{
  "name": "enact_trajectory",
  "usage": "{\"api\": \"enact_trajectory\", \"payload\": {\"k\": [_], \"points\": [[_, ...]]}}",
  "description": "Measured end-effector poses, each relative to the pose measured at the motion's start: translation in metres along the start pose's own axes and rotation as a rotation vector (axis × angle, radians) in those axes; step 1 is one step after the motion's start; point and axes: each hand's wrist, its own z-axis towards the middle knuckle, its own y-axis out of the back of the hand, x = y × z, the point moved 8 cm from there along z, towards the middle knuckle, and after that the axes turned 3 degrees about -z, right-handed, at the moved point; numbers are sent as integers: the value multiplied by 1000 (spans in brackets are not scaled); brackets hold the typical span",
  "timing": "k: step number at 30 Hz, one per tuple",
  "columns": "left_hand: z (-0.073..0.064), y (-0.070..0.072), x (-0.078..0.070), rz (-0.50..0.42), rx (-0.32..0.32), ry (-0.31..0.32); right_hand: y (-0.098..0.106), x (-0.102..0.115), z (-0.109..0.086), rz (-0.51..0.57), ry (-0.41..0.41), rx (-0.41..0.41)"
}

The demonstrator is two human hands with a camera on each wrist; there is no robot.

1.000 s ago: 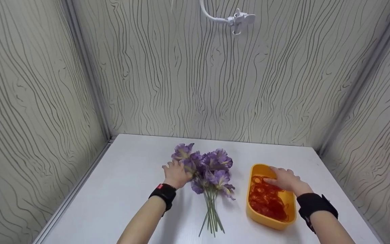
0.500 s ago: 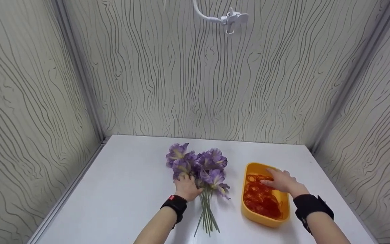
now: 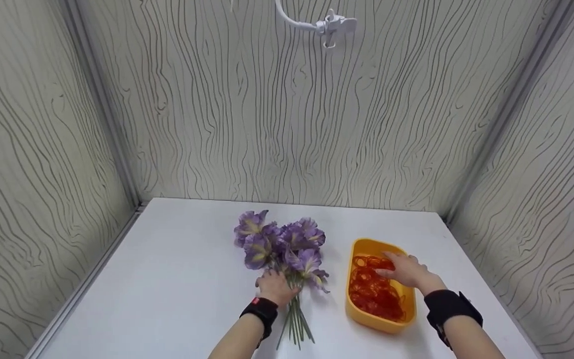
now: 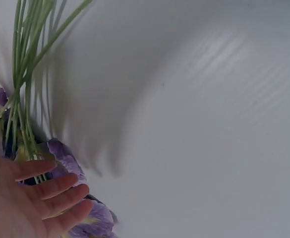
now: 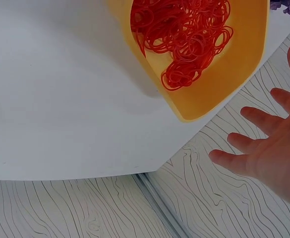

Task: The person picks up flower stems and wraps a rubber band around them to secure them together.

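A bunch of purple irises (image 3: 292, 244) lies on the white table, its green stems (image 3: 295, 324) crossing toward the front edge. My left hand (image 3: 274, 287) is over the upper stems just below the blooms; in the left wrist view its fingers (image 4: 60, 198) are extended beside the stems, not closed round them. My right hand (image 3: 406, 271) hovers over the right side of a yellow-orange plastic box (image 3: 379, 323). Red rubber bands (image 5: 184, 34) fill much of that box. The right wrist view shows the right hand's fingers spread, with nothing held.
The white table (image 3: 182, 279) is bounded by wood-grain panels at the back and both sides. A white bendable arm with a clip (image 3: 334, 25) hangs in front of the back panel. Bare table separates the flowers from the box.
My left hand has moved from the left side of the blooms down to the upper stems. My right hand stays over the box. The whole head view has shifted slightly.
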Motion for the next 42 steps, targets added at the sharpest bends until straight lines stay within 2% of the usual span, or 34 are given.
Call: {"api": "enact_trajectory", "payload": {"k": [7,14,20,24,26,27,29,32,33,34,35,36,37,38,39,40,42], "points": [[1,-10,-4,-79,3,64,-3,-2,-1,23,-13,1],[6,-19,-5,-112,-10,112,-7,0,4,34,-12,12],[9,-17,-12,-123,-26,89,-8,-3,4,19,-25,13],[6,-14,-14,-167,-77,61,-10,-3,4,18,-20,17],[8,-18,-13,-208,-103,52,-10,-4,4,26,-20,18],[11,-23,-12,-228,-113,49,-11,-4,5,29,-18,18],[22,-44,-10,-259,-120,40,-11,-4,5,30,-15,18],[49,-96,-3,-290,-168,23,-11,-4,7,39,-15,14],[57,-113,-1,-287,-210,7,-11,-3,7,42,-15,12],[61,-123,2,-310,-210,2,-11,-3,7,44,-15,12],[62,-125,3,-339,-204,1,-11,-2,7,46,-14,13],[60,-124,4,-366,-211,-9,-11,-2,7,48,-13,13],[55,-116,5,-383,-211,-22,-11,-2,7,49,-12,14],[47,-98,5,-426,-175,-13,-11,-1,8,50,-10,15],[38,-85,5,-441,-170,-19,-12,0,8,50,-7,18],[28,-66,5,-466,-125,-13,-12,1,8,49,-3,21],[11,-36,3,-463,-128,-38,-13,4,9,48,4,24]]}}
